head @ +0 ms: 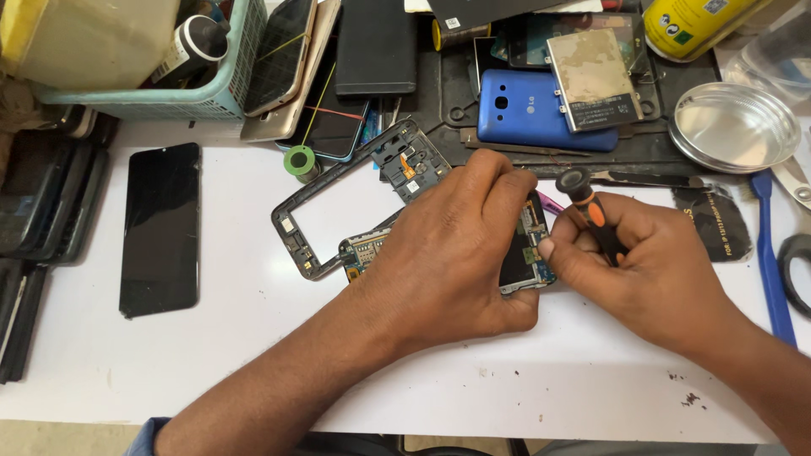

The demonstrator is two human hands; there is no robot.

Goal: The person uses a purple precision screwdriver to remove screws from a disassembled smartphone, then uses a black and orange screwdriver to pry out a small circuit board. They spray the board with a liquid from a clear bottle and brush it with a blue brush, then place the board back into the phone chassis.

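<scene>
The left hand [452, 253] lay palm-down over an opened phone with its circuit board exposed [525, 253], fingers curled and pressed on the unit, pinning it to the white table [253, 355] near the centre of the view. The right hand [650, 270] was closed around a black-and-orange screwdriver [591, 211], pinching the handle between thumb and fingers, with the tip hidden at the board's right edge. A detached black phone frame [338, 203] lay at 10 o'clock from the left hand, touching the opened phone. A black display panel [160, 228] rested flat at 9 o'clock, well apart. A blue phone back [524, 118] sat at 12 o'clock on a dark work mat [456, 101], with a round metal dish [733, 127] at 2 o'clock and a blue plastic pry tool [770, 262] at 3 o'clock, just beside the right hand.
</scene>
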